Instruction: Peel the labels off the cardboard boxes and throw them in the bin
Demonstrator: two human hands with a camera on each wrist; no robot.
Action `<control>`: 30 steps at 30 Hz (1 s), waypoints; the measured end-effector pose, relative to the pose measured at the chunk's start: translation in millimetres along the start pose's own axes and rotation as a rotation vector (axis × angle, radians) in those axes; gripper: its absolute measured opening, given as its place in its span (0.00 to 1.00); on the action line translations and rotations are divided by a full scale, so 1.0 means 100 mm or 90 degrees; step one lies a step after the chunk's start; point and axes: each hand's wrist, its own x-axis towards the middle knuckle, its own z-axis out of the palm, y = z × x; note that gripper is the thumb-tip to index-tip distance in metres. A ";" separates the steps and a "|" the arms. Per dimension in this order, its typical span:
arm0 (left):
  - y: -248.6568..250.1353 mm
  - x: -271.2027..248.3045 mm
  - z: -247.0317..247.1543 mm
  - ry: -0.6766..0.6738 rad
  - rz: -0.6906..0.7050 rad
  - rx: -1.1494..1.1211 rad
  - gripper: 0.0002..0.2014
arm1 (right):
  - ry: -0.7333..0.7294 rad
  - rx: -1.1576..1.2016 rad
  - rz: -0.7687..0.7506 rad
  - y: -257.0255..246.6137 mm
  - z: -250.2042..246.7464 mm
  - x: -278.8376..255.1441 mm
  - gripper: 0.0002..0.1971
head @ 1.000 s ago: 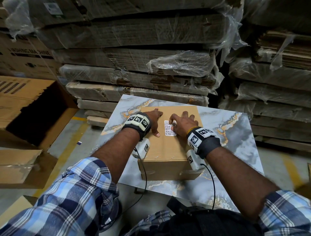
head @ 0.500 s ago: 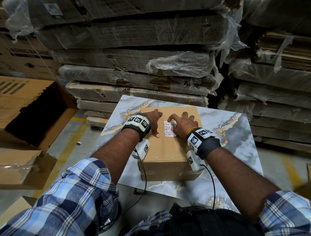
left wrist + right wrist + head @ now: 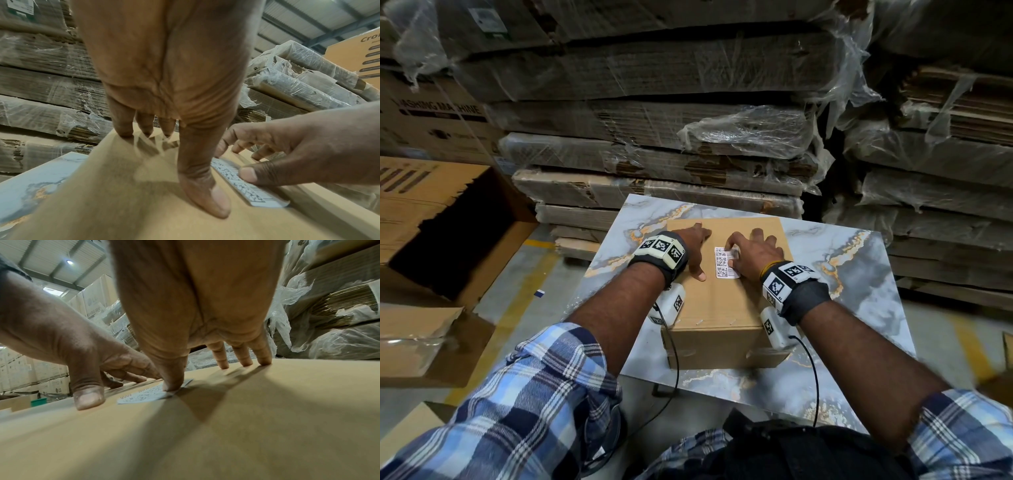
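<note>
The label (image 3: 725, 263) lies on top of the box (image 3: 726, 301), long axis near-to-far; its right edge is pinched by the right hand (image 3: 755, 251), while the left hand (image 3: 693, 248) is pressed flat, fingers straight, just left of it

Warehouse around me. Ahead: stacks of flattened cardboard (image 3: 647, 68) in torn plastic wrap, floor to top of view, a second wrapped stack (image 3: 941, 144) on the right. Marble-pattern tabletop (image 3: 866, 274) in front of me, grey with gold veining. Grey concrete floor (image 3: 517, 291) with a yellow line (image 3: 517, 308). Open brown carton (image 3: 448, 219) on its side at my left, a "WASHING MACHINE" carton (image 3: 434, 120) behind it. Overhead: corrugated metal roof (image 3: 61, 256) on beams, one ceiling lamp (image 3: 69, 262) lit. Dim, warm light.
</note>
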 end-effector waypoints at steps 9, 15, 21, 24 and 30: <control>-0.02 -0.01 -0.01 -0.009 0.012 0.003 0.58 | 0.011 0.007 0.002 0.00 0.02 0.00 0.15; -0.02 -0.02 -0.01 -0.001 0.015 -0.006 0.57 | 0.006 0.005 -0.005 0.01 0.01 -0.01 0.18; -0.01 -0.04 -0.01 -0.001 0.015 0.000 0.56 | 0.004 0.000 -0.009 0.01 0.01 -0.01 0.20; -0.01 -0.04 -0.01 -0.001 0.016 -0.003 0.56 | 0.006 -0.001 -0.008 0.01 0.01 -0.01 0.19; 0.00 -0.06 -0.02 0.002 0.016 -0.009 0.56 | 0.008 -0.003 -0.008 0.01 0.02 0.00 0.19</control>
